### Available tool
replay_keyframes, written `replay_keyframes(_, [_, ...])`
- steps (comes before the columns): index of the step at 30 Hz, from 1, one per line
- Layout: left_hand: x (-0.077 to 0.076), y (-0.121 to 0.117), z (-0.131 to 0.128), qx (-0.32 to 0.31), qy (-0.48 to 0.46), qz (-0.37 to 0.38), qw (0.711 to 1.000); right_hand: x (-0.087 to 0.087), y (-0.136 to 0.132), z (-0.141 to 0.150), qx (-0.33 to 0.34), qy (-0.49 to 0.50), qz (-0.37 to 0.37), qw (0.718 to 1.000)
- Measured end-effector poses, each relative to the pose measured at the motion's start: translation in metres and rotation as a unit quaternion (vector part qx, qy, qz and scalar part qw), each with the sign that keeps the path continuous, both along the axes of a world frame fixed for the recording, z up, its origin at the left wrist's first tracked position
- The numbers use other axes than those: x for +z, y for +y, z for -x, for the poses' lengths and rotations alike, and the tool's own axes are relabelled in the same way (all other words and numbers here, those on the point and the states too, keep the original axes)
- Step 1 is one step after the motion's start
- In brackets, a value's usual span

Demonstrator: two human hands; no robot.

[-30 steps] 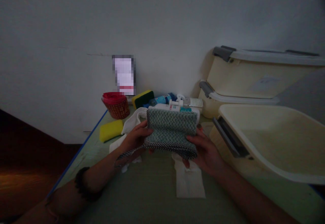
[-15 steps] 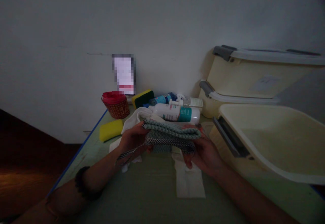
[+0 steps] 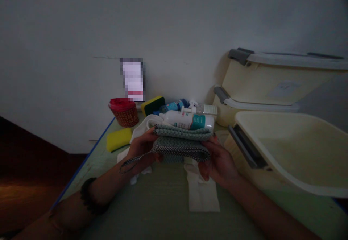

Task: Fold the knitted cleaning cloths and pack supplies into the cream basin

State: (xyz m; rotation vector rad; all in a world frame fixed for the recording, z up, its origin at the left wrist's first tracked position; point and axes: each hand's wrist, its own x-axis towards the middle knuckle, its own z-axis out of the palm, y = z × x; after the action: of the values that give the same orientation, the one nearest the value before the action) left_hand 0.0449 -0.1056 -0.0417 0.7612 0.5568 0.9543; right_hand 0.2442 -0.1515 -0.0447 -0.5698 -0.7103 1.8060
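A green and white woven cloth is folded into flat layers above the green table. My left hand grips its left end, and a thin hanging loop trails from that end over my wrist. My right hand holds the right end, fingers curled underneath. A white cloth lies flat on the table below the folded one, and another white cloth is bunched behind my left hand.
Behind the cloth lie a white and teal bottle, a blue bottle and a clear one. A red basket and two yellow sponges sit at the back left. Cream lidded bins and an open tub stand on the right.
The cloth stood up as a broad face a second ago; I have folded its top edge down and forward, and it now lies in flat layers between my hands.
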Motion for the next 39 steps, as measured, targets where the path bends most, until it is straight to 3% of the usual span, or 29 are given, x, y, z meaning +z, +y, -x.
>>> replay_keyframes(8, [-0.005,-0.002,0.005,-0.028,-0.06,-0.016,0.998,-0.002,-0.001,0.0,-0.015,-0.016,-0.017,1.0])
replay_keyframes(20, [-0.003,-0.004,0.003,0.006,-0.057,-0.04,0.998,0.006,-0.004,-0.001,-0.033,-0.026,-0.046,0.998])
replay_keyframes(26, [0.001,-0.004,-0.003,-0.006,-0.011,-0.046,0.999,0.005,-0.005,0.001,-0.122,-0.182,-0.086,0.972])
replay_keyframes(33, [-0.003,-0.003,-0.008,0.033,0.052,-0.064,0.996,0.004,-0.011,0.004,-0.146,-0.333,-0.154,0.919])
replay_keyframes(36, [-0.007,-0.002,-0.007,0.073,0.142,-0.144,0.977,0.005,-0.009,0.005,-0.159,-0.367,-0.129,0.907])
replay_keyframes(39, [-0.01,-0.003,-0.005,0.139,0.262,-0.293,0.909,0.006,-0.006,0.005,-0.161,-0.388,-0.094,0.903])
